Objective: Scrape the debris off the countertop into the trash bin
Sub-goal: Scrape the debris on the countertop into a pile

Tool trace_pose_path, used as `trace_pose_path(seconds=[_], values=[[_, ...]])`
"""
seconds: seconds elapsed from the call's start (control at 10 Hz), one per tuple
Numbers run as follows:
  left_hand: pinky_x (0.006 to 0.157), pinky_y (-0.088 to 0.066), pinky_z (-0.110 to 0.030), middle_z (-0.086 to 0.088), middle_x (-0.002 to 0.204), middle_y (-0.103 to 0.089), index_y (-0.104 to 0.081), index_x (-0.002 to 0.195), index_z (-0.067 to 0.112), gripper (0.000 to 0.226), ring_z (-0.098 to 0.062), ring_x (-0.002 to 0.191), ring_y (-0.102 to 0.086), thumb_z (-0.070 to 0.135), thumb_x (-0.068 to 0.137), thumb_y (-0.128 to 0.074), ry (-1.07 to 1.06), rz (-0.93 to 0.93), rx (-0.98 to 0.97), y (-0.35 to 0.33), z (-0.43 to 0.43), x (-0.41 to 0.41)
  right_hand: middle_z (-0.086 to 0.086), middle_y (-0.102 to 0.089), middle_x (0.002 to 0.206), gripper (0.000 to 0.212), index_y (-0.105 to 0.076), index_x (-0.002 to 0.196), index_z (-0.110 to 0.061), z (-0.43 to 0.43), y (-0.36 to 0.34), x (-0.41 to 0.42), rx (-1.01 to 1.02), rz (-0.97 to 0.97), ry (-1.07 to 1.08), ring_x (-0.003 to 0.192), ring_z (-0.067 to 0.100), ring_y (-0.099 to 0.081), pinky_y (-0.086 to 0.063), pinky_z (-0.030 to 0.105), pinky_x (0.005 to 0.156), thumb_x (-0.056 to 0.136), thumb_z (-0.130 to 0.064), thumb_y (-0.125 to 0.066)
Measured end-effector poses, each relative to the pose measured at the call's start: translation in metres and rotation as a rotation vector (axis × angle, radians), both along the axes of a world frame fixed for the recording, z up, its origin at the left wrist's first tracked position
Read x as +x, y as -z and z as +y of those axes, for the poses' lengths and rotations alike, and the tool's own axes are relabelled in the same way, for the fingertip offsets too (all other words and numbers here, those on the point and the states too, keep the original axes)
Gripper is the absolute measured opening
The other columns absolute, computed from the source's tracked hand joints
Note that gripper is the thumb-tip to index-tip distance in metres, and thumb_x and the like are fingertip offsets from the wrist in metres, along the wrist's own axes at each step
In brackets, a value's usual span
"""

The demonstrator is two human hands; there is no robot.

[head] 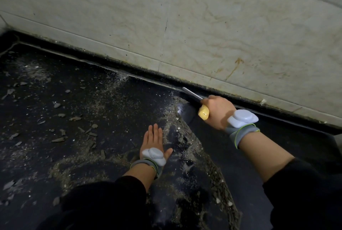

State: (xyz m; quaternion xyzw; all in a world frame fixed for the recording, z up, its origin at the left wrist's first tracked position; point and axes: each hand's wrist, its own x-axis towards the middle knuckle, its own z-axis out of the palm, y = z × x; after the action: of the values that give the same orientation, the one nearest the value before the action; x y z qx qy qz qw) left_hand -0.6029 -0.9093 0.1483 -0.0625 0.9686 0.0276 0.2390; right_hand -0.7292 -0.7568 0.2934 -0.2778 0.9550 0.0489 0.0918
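The dark countertop is smooth and glossy like polished stone where bare, dulled elsewhere by gritty grey debris of dust and matt flakes, the wall tiles pale, veined and stained, the scraper blade bright metal, its handle smooth yellow plastic, the wristbands grey cloth.

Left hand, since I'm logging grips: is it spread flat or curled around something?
Spread flat. The left hand lies palm down on the dusty countertop with straight fingers, holding nothing.

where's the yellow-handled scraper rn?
Head view, right of centre: the yellow-handled metal scraper gripped in the right hand, blade tip at the seam where the black countertop meets the beige tiled wall.
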Motion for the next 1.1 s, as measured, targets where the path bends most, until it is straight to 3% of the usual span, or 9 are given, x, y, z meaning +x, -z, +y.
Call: trace_pose_path(seconds=[0.1,0.3,0.4,0.7,0.8,0.9,1.1], values=[[0.12,0.006,-0.041,-0.018,0.156,0.022,0.018,0.148,0.0,0.084,-0.033,0.145,0.018,0.058,0.098,-0.017,0.002,0.005,0.007,0.0,0.0,0.001,0.012,-0.058,0.11,0.034,-0.059,0.114,-0.012,-0.008,0.006,0.005,-0.005,-0.056,-0.043,0.105,0.035,-0.058,-0.048,0.037,0.082,0.086,-0.031,-0.056],[0.119,0.006,-0.04,-0.017,0.156,0.022,0.017,0.148,0.001,0.084,-0.033,0.145,0.018,0.058,0.098,-0.017,-0.005,0.022,0.017,0.001,0.0,0.002,0.008,-0.057,0.107,0.03,-0.06,0.112,-0.016,-0.016,0.0,0.0,-0.062,0.01,-0.06,0.1,0.033,-0.058,-0.042,0.033,0.071,0.089,-0.034,-0.054],[0.119,0.007,-0.041,-0.018,0.156,0.022,0.017,0.148,0.001,0.084,-0.033,0.145,0.019,0.058,0.098,-0.018,-0.007,0.021,0.019,0.002,0.0,0.001,0.011,-0.056,0.109,0.033,-0.059,0.115,-0.012,-0.018,0.005,-0.003,-0.002,-0.004,-0.009,0.103,0.035,-0.057,-0.044,0.035,0.075,0.085,-0.027,-0.056],[0.12,0.005,-0.041,-0.018,0.157,0.021,0.017,0.148,0.0,0.084,-0.033,0.146,0.017,0.059,0.098,-0.017,0.003,0.003,-0.011,0.001,0.001,0.0,0.005,-0.061,0.099,0.027,-0.064,0.108,-0.02,-0.014,0.001,0.01,-0.082,-0.07,-0.172,0.09,0.03,-0.062,-0.048,0.034,0.072,0.087,-0.034,-0.055],[0.119,0.006,-0.04,-0.018,0.157,0.021,0.017,0.148,0.0,0.084,-0.033,0.146,0.017,0.059,0.098,-0.017,0.003,-0.001,-0.02,0.001,0.001,0.0,0.004,-0.062,0.104,0.029,-0.064,0.112,-0.023,-0.006,-0.011,0.005,-0.148,-0.062,-0.091,0.094,0.03,-0.061,-0.046,0.032,0.073,0.088,-0.036,-0.055],[0.119,0.006,-0.04,-0.018,0.157,0.022,0.017,0.148,0.001,0.084,-0.033,0.146,0.018,0.059,0.098,-0.017,0.004,0.003,-0.018,0.001,0.001,0.0,0.008,-0.06,0.106,0.029,-0.063,0.11,-0.018,0.002,-0.006,-0.002,-0.088,0.027,0.029,0.097,0.035,-0.061,-0.049,0.036,0.075,0.087,-0.034,-0.056],[0.12,0.004,-0.041,-0.018,0.157,0.021,0.017,0.148,0.001,0.084,-0.033,0.146,0.017,0.059,0.097,-0.017,0.004,0.008,-0.026,0.002,0.001,0.0,0.01,-0.063,0.101,0.026,-0.064,0.099,-0.013,-0.008,0.004,0.012,-0.044,-0.039,-0.003,0.092,0.034,-0.062,-0.041,0.031,0.068,0.081,-0.031,-0.059]])
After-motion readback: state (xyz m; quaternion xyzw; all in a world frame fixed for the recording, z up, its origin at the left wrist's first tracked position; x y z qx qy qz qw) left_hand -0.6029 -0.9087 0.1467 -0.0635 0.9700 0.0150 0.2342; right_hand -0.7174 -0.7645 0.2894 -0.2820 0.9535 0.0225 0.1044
